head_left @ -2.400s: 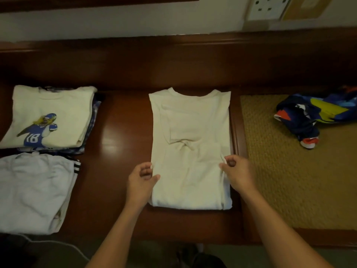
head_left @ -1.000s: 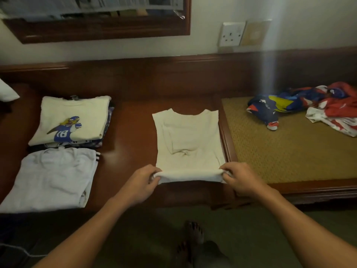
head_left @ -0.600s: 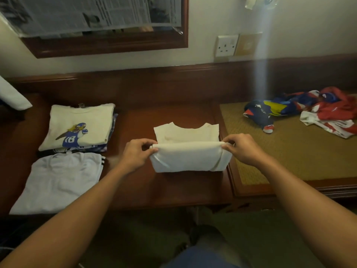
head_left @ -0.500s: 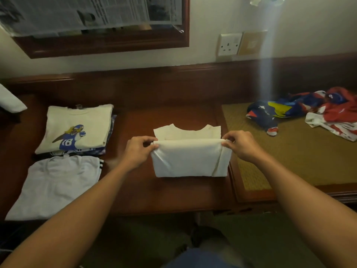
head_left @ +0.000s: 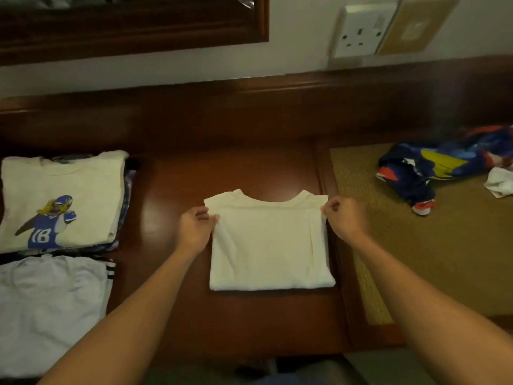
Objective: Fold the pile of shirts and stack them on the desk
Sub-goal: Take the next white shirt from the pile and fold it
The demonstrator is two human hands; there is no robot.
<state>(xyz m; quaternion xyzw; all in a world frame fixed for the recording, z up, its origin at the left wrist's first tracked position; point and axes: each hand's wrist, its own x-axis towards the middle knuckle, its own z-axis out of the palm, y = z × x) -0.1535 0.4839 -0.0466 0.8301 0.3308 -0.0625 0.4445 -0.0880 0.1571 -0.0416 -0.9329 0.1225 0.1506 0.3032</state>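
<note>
A cream shirt (head_left: 270, 245) lies folded in half on the desk (head_left: 172, 184), collar away. The left hand (head_left: 194, 229) pinches its far left corner, the right hand (head_left: 344, 218) its far right corner. Folded shirts (head_left: 58, 201) sit at left, loose ones (head_left: 433, 168) on a mat (head_left: 444, 259) at right

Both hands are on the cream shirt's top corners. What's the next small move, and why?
Probably release both corners. The cream shirt lies flat as a compact rectangle, its top layer drawn up just short of the collar, so the fold looks done. The left hand and right hand only pinch its upper corners; freed, they can move it to the printed shirt stack.
</note>
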